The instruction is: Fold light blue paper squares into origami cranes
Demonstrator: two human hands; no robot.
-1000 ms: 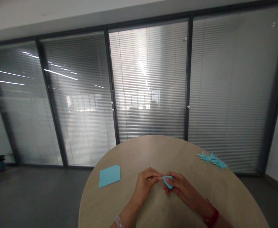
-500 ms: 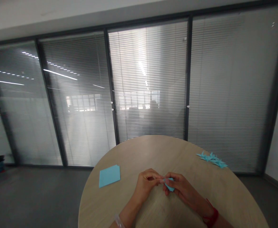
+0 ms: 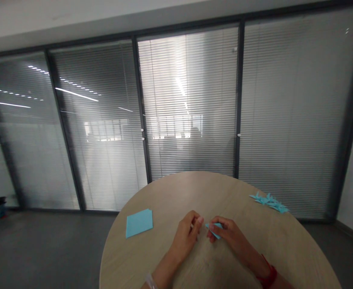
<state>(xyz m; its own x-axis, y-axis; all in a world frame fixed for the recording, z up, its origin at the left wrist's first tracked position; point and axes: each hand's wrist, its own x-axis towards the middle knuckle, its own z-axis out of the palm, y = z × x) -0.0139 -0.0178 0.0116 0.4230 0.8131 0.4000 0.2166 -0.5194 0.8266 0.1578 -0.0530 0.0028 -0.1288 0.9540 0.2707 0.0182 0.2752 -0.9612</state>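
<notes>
My right hand (image 3: 226, 235) pinches a small folded piece of light blue paper (image 3: 214, 227) just above the round wooden table (image 3: 164, 257). A red band sits on that wrist. My left hand (image 3: 188, 235) hovers beside it on the left, fingers curled loosely, fingertips a little apart from the paper and holding nothing I can see.
A small stack of light blue paper squares (image 3: 139, 222) lies on the table's left side. Several folded blue paper shapes (image 3: 269, 202) rest near the far right edge. Glass partitions with blinds (image 3: 188, 104) stand behind the table. Dark floor surrounds it.
My left hand has let go of the folded paper and drawn slightly left. The right hand keeps holding it in nearly the same place.
</notes>
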